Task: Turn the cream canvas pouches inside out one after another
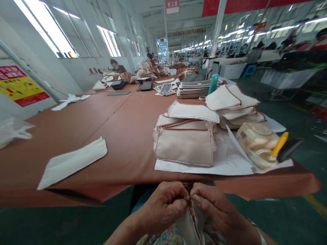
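Both my hands meet at the table's front edge, above my lap, on a cream fabric piece with brown trim [187, 226]. My left hand [167, 202] pinches its upper edge between thumb and fingers. Close beside it, my right hand [216, 206] pinches the same edge from the other side. The piece hangs down between the hands, its brown lining showing in the gap. Thin brown threads stick up at the fingertips. Just beyond the hands, a stack of cream pouch-like pieces [184, 146] lies on white paper [230, 166].
A single cream piece [74, 163] lies at left on the brown table [122, 136]. Another cream stack [235, 102], a turquoise bottle [213, 83] and a glue-stained container [258, 136] with a yellow-handled brush [279, 144] stand at right. A person [117, 66] sits at the far side.
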Action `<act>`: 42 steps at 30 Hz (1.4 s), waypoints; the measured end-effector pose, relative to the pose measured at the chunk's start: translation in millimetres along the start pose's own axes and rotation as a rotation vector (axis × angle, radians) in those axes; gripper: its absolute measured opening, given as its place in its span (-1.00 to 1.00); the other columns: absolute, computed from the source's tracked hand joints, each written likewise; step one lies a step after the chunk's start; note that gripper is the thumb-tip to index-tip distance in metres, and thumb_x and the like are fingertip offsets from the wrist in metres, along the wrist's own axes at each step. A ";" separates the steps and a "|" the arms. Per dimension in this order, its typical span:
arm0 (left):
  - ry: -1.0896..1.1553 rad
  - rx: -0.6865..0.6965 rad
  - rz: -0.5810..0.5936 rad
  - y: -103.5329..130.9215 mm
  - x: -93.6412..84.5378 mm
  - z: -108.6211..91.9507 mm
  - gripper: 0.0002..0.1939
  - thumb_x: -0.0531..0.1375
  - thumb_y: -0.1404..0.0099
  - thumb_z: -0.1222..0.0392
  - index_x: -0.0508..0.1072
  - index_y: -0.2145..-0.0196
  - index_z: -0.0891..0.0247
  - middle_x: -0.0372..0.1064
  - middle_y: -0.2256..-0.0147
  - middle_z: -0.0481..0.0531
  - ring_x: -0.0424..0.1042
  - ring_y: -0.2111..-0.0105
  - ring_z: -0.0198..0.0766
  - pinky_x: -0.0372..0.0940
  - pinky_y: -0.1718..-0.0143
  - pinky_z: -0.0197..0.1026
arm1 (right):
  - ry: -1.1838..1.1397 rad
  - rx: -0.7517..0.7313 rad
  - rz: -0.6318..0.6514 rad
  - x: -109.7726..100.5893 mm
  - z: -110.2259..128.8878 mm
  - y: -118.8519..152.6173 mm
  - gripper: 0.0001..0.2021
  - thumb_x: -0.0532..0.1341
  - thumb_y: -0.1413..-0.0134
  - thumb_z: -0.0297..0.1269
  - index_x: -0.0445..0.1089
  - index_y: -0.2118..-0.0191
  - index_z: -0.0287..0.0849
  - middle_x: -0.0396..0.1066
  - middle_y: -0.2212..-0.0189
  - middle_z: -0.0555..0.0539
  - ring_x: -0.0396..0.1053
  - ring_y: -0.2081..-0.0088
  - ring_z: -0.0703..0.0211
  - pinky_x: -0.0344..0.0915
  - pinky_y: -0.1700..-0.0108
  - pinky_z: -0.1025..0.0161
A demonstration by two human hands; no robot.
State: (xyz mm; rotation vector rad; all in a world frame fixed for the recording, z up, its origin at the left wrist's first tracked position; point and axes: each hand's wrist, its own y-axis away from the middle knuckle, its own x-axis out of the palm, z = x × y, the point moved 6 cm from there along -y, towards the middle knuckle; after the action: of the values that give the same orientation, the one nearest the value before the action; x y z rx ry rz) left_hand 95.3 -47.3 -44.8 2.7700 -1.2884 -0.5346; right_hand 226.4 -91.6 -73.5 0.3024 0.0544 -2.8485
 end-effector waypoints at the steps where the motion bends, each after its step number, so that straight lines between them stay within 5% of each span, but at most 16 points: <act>1: -0.005 0.001 0.004 -0.5 0.9 -0.8 -0.91 0.08 -0.17 0.33 0.30 0.49 0.30 0.19 0.48 -0.09 0.11 0.46 -0.36 0.06 0.44 -0.34 | -0.044 0.014 0.002 -0.3 -0.7 -0.8 -0.66 -0.01 -0.35 -0.09 0.32 0.37 -0.17 0.31 0.43 0.00 0.24 0.37 0.21 0.18 0.30 0.31; 7: -0.069 0.005 0.006 -2.4 2.3 -2.3 -0.90 0.05 -0.14 0.37 0.32 0.49 0.30 0.22 0.48 -0.09 0.14 0.46 -0.35 0.05 0.44 -0.34 | -0.163 0.055 0.012 -1.4 -2.3 -4.6 -0.76 0.24 -0.14 -0.12 0.27 0.37 -0.18 0.19 0.48 0.05 0.09 0.44 0.25 0.09 0.42 0.33; 15: -0.010 -0.076 -0.036 -4.1 2.5 8.2 -0.90 0.16 -0.14 0.24 0.35 0.47 0.32 0.15 0.53 -0.13 0.06 0.51 -0.38 -0.01 0.54 -0.33 | -0.247 0.118 -0.008 0.1 -12.1 -3.7 -0.86 0.18 -0.15 -0.25 0.32 0.38 -0.19 0.26 0.48 0.03 0.14 0.43 0.24 0.12 0.41 0.34; 20: -0.113 -0.159 -0.069 -7.0 4.3 9.0 -0.94 0.15 -0.12 0.30 0.36 0.49 0.31 0.18 0.57 -0.13 0.08 0.54 -0.38 -0.05 0.57 -0.33 | -0.093 0.119 -0.008 -0.7 -1.7 -2.1 -0.87 0.12 -0.16 -0.30 0.30 0.41 -0.16 0.31 0.45 0.02 0.22 0.39 0.20 0.16 0.35 0.31; 26: -0.287 -0.043 -0.145 -8.4 5.2 -1.2 -0.86 0.05 -0.07 0.42 0.35 0.55 0.29 0.22 0.56 -0.12 0.15 0.52 -0.37 -0.01 0.50 -0.31 | 0.048 0.059 -0.047 -4.4 5.6 -2.2 -0.82 0.12 -0.14 -0.27 0.25 0.47 -0.15 0.29 0.49 0.01 0.22 0.40 0.18 0.15 0.34 0.27; 32: 0.078 -0.127 0.012 -9.4 8.8 3.3 -0.93 0.13 -0.12 0.27 0.38 0.45 0.33 0.15 0.52 -0.12 0.07 0.50 -0.37 0.00 0.51 -0.34 | -0.279 0.154 -0.036 -2.1 -12.8 0.5 -0.83 0.17 -0.14 -0.22 0.30 0.42 -0.18 0.24 0.52 0.04 0.11 0.48 0.26 0.09 0.46 0.36; 42: -0.036 -0.215 0.019 -14.3 19.2 14.8 -0.89 0.03 -0.05 0.38 0.34 0.52 0.30 0.11 0.54 -0.13 0.03 0.52 -0.39 -0.11 0.56 -0.30 | -0.074 0.117 -0.160 -7.2 -12.1 1.0 -0.92 0.19 -0.06 -0.33 0.35 0.42 -0.18 0.30 0.53 0.04 0.20 0.47 0.24 0.14 0.43 0.33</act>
State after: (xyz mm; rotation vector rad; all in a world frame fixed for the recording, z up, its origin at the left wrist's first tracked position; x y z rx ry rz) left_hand 112.4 -50.7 -66.9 2.5817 -1.1858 -0.6805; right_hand 235.8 -89.8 -83.8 0.2255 -0.1084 -3.0249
